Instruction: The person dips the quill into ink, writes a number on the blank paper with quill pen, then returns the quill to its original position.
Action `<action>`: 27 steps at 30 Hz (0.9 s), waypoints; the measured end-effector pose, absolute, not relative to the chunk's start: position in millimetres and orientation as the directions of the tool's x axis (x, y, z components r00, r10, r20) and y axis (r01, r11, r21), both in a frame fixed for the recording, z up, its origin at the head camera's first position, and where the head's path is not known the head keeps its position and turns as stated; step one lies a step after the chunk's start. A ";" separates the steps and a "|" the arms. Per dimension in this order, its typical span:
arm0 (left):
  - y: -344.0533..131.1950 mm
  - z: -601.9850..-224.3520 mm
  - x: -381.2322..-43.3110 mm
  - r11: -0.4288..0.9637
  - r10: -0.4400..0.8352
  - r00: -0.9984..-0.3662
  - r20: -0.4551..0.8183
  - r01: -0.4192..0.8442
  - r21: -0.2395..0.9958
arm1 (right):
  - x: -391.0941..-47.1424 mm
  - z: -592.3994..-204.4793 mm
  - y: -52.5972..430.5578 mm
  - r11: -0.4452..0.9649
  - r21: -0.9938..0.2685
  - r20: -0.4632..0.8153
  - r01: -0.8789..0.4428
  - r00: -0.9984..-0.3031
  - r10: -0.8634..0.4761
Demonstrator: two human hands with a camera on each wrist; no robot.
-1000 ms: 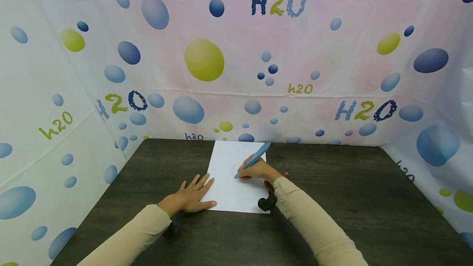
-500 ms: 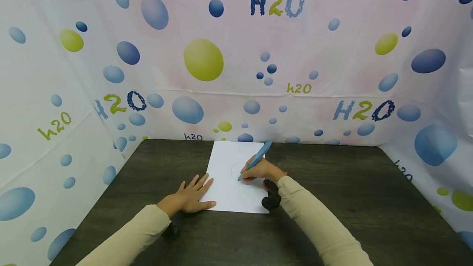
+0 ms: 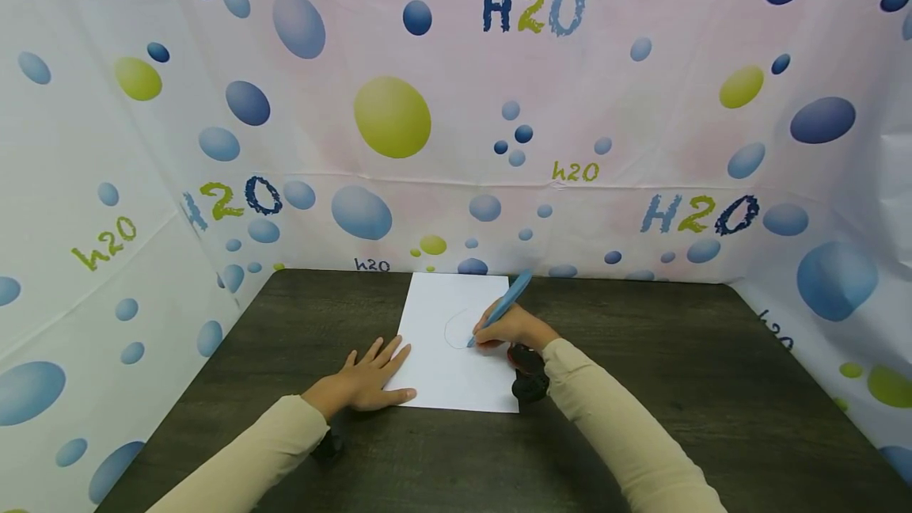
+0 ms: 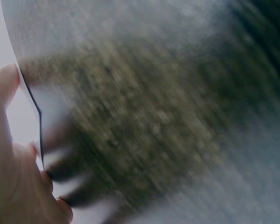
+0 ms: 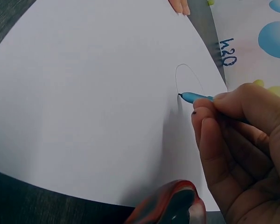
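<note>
A white sheet of paper (image 3: 456, 382) lies on the dark wooden table. My left hand (image 3: 366, 381) rests flat at its left edge, fingers spread and thumb near the lower corner; the left wrist view shows that hand (image 4: 18, 182) along the paper's edge. Between thumb and fingers, my right hand (image 3: 514, 328) pinches a thick light blue pen (image 3: 514, 291), tilted with its top up and to the right. In the right wrist view, the dark tip of the pen (image 5: 194, 97) meets the end of a thin curved line (image 5: 176, 77), part of a round outline.
The dark table (image 3: 677, 386) extends on both sides of the paper. Behind and beside it hangs a white backdrop (image 3: 456, 109) with blue and green dots and H2O lettering. A black device (image 3: 530, 386) on the right wrist overhangs the paper's right edge.
My right hand has moved slightly right with the pen, first downward, and the curved line has grown longer along its bottom. The left hand stays in place on the paper.
</note>
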State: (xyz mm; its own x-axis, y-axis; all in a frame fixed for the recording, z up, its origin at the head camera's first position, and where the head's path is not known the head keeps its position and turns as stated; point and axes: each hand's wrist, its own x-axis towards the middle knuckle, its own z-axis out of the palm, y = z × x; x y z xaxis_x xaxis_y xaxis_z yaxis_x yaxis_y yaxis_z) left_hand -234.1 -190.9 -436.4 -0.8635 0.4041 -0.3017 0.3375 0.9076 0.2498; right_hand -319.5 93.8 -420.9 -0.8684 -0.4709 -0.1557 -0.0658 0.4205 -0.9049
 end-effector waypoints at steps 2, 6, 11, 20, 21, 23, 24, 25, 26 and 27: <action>-190.8 -436.1 -233.6 0.908 0.403 -0.864 -0.302 0.336 0.251 | -319.6 -420.7 95.5 0.419 -0.906 -0.160 -0.053 -0.875 -0.457; -190.9 -435.7 -233.3 0.907 0.405 -0.863 -0.302 0.337 0.253 | -320.1 -421.1 98.2 0.425 -0.904 -0.163 -0.039 -0.888 -0.429; -191.6 -437.5 -235.2 0.904 0.410 -0.861 -0.302 0.340 0.259 | -323.7 -425.2 101.0 0.429 -0.903 -0.156 -0.029 -0.907 -0.391; -191.3 -436.9 -235.0 0.905 0.407 -0.860 -0.309 0.334 0.263 | -326.2 -428.1 105.9 0.412 -0.905 -0.068 -0.106 -0.920 -0.387; -191.0 -436.7 -235.0 0.906 0.405 -0.860 -0.311 0.333 0.260 | -325.5 -427.8 105.9 0.405 -0.908 -0.063 -0.105 -0.923 -0.380; -190.7 -436.1 -234.9 0.908 0.403 -0.860 -0.314 0.333 0.254 | -324.6 -427.1 104.9 0.395 -0.914 -0.061 -0.094 -0.930 -0.363; -190.5 -435.6 -234.7 0.908 0.403 -0.860 -0.313 0.333 0.252 | -324.6 -427.7 104.3 0.389 -0.917 -0.060 -0.088 -0.934 -0.353; -190.2 -435.1 -234.5 0.908 0.403 -0.860 -0.313 0.334 0.251 | -324.7 -428.3 103.4 0.380 -0.922 -0.061 -0.076 -0.940 -0.337; -189.9 -434.3 -234.1 0.908 0.403 -0.860 -0.312 0.334 0.252 | -325.2 -429.6 102.3 0.378 -0.924 -0.068 -0.057 -0.949 -0.309; -189.7 -433.9 -233.6 0.907 0.405 -0.860 -0.311 0.336 0.252 | -325.6 -430.8 101.2 0.370 -0.928 -0.069 -0.046 -0.954 -0.291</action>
State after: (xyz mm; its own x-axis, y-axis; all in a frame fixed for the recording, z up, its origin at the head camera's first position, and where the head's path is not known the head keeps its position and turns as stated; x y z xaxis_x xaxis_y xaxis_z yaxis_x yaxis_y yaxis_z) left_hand -233.6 -189.7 -433.9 -0.8600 0.4049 -0.3107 0.3360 0.9074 0.2525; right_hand -325.6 101.2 -430.8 -0.9542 -0.2913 -0.0687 -0.0461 0.3698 -0.9279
